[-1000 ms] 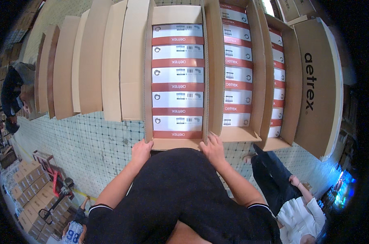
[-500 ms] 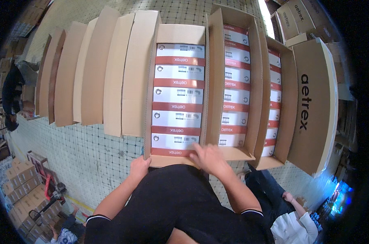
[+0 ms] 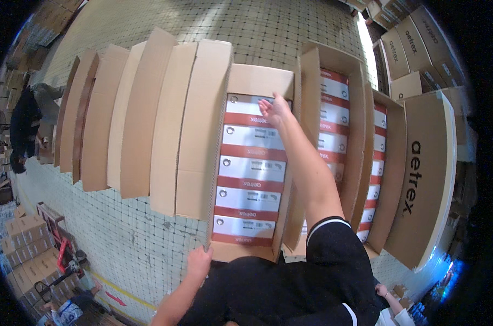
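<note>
In front of me stands a long open cardboard carton (image 3: pixel 261 79) holding a column of white-and-red shoe boxes (image 3: pixel 250 168). My left hand (image 3: pixel 199 262) is closed on the carton's near left corner. My right arm reaches out over the carton to its far end. There my right hand (image 3: pixel 275 111) is open above the farthest shoe box, its fingers apart and slightly curled with nothing in them. Whether it touches that box I cannot tell.
To the right are two more open cartons of shoe boxes (image 3: pixel 333 117) and a closed carton (image 3: pixel 423 179). Several upright cardboard pieces (image 3: pixel 165 130) line the left. Stacked cartons (image 3: pixel 26 239) and a red pallet jack (image 3: pixel 64 252) stand lower left. Other people (image 3: pixel 26 127) are nearby.
My right hand has moved from the near end of the carton to its far end. My left hand stays at the near left corner. The view has shifted, so the cartons appear lower.
</note>
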Motion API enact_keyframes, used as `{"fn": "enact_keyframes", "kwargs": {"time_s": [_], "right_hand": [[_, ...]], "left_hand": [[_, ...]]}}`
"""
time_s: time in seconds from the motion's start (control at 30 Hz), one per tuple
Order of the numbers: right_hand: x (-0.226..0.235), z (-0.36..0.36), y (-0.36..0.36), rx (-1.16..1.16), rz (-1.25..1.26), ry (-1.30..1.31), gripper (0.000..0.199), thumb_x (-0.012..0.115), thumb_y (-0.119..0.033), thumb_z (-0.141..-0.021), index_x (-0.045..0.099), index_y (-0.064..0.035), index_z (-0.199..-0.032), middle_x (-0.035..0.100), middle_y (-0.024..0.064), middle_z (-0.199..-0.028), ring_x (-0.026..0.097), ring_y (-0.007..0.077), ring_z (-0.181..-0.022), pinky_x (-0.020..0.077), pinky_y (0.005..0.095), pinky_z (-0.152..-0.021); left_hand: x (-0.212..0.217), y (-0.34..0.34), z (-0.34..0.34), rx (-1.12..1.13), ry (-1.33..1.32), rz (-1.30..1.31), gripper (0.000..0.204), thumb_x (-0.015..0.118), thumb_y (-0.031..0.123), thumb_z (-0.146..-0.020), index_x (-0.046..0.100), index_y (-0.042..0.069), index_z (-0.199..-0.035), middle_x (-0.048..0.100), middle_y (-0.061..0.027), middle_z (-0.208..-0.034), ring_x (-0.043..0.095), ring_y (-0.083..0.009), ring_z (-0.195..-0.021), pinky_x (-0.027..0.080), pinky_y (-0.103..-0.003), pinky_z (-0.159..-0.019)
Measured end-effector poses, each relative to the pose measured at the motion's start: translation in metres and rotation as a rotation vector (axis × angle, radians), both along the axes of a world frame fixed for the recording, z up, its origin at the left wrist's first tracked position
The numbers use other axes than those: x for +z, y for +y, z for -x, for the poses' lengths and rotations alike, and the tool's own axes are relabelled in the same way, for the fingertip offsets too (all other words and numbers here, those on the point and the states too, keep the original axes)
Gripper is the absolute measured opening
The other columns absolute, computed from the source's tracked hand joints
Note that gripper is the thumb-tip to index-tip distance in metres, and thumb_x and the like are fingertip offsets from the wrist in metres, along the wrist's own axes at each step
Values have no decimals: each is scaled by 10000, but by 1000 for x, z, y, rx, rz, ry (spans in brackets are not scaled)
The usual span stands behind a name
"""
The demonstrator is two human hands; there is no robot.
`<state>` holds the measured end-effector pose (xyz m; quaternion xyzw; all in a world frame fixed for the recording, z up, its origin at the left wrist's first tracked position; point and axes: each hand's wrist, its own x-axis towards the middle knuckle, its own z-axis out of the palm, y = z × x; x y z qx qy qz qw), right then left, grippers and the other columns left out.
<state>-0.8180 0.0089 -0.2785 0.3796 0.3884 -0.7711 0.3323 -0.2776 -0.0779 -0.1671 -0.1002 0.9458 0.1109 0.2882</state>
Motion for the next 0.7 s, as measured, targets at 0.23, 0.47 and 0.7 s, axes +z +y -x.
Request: {"fn": "enact_keyframes", "kwargs": {"time_s": [0.23, 0.47, 0.7], "right_hand": [[-37, 60, -4, -124, -365, 42, 332, 524, -421, -940, 577, -94, -926, 533, 27, -665, 511, 108, -487, 455, 180, -384], [31, 142, -17, -52, -255, 345, 580, 432, -577, -973, 510, -18, -1104, 608, 88, -856, 597, 187, -687, 435, 274, -456], [67, -42, 5, 776, -731, 1227, 448, 528, -401, -979, 560, -13, -1202, 655, 162, -1132, 654, 288, -963, 523, 422, -826]], "left_hand": [[4, 6, 2, 70, 28, 33, 146, 589, 71, -782, 609, 93, -925, 548, -106, -821, 596, -296, -775, 467, -423, -641], [2, 8, 0, 87, -30, 26, 149, 595, 74, -779, 614, 91, -926, 553, -112, -839, 606, -292, -803, 484, -418, -689], [3, 4, 1, 108, -11, -5, 122, 579, 69, -793, 616, 83, -908, 566, -129, -862, 620, -304, -832, 489, -427, -706]]}}
